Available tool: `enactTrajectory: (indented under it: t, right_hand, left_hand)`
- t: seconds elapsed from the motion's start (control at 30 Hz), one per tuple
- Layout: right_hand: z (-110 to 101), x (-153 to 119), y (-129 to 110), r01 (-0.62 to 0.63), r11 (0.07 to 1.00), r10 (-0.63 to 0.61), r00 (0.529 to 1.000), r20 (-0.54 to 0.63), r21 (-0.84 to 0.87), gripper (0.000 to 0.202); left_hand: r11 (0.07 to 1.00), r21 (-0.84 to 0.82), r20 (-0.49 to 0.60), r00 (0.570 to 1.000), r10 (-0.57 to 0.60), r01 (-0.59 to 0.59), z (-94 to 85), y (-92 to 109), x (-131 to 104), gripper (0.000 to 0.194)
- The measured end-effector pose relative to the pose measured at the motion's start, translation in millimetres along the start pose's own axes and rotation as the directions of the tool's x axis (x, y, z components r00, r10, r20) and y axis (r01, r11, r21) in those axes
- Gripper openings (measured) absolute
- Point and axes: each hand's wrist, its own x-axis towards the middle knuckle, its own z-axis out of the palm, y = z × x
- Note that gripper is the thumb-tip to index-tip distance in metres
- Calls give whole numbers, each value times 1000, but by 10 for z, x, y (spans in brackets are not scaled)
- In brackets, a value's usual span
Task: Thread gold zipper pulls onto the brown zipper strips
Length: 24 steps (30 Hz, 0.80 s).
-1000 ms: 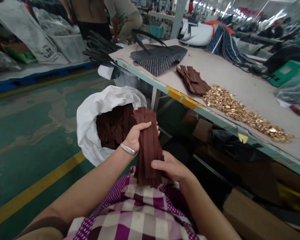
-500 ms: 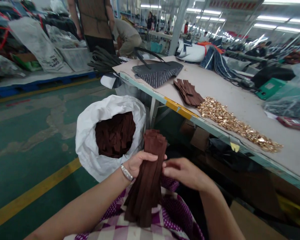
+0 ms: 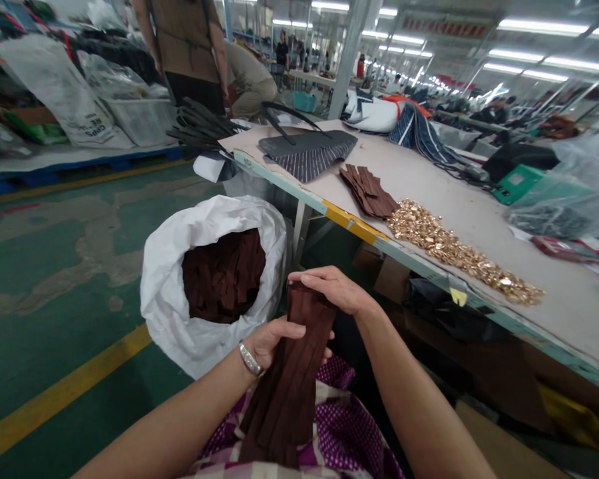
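Note:
A bundle of long dark brown strips (image 3: 299, 352) lies over my lap, its far end raised. My left hand (image 3: 274, 339), with a silver bracelet at the wrist, is wrapped round the bundle, thumb on top and fingertips showing at the right side. My right hand (image 3: 329, 287) lies flat across the bundle's far end, fingers stretched out and holding nothing. Beyond my left hand stands a white sack (image 3: 160, 266) with more brown strips (image 3: 224, 276) inside. On the table (image 3: 429, 193), another stack of brown strips (image 3: 368, 191) touches a heap of gold-coloured metal pieces (image 3: 454, 249).
A grey striped piece with a strap (image 3: 309, 153) lies on the table's far left corner, near black strips (image 3: 202, 126). A green device (image 3: 519, 183) and plastic bags (image 3: 569, 193) are at right. A person (image 3: 184, 46) stands beyond, another bends beside.
My right hand has moved from the bundle's right side up onto its far end, and its fingers have straightened. My left hand still holds the bundle. The view has shifted slightly.

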Motion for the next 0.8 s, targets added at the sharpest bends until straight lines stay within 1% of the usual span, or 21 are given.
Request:
enactTrajectory:
  t: [0.13,0.23,0.3,0.4,0.47,0.53,0.6,0.67,0.73,0.8]
  right_hand:
    - [33,-110,-23,-15,999,15,1000,-13,49,47]
    - [52,-168,-55,-21,998,22,1000,-14,65,47]
    - [37,-216,-63,11,996,-5,998,-67,84,46]
    - [-11,-341,-41,94,990,-70,976,-205,107,45]
    - [-29,-461,-8,122,987,-90,958,-274,103,43]
    - [-13,-592,31,119,989,-87,950,-301,90,39]
    - [42,-711,60,100,994,-81,937,-340,38,39]
    - [121,-799,71,56,996,-80,906,-416,-70,36]
    - [202,-848,66,8,985,-91,874,-477,-173,26]
    - [266,-862,54,0,978,-105,866,-489,-210,18]
  left_hand:
    - [1000,-1,-2,1000,5,-5,-32,17,39,55]
    - [1000,10,-19,1000,21,-21,0,13,76,52]
    - [998,23,-45,998,52,-51,50,4,87,44]
    - [995,48,-93,991,93,-89,125,-1,79,32]
    - [994,66,-122,988,98,-91,156,4,64,30]
    - [992,81,-150,983,106,-94,175,10,50,31]
    - [989,92,-182,975,127,-112,195,13,41,32]
    - [985,104,-212,965,156,-136,220,8,40,35]
    - [980,120,-239,953,184,-159,245,-1,43,39]
    - [975,135,-259,944,207,-177,261,-9,49,42]
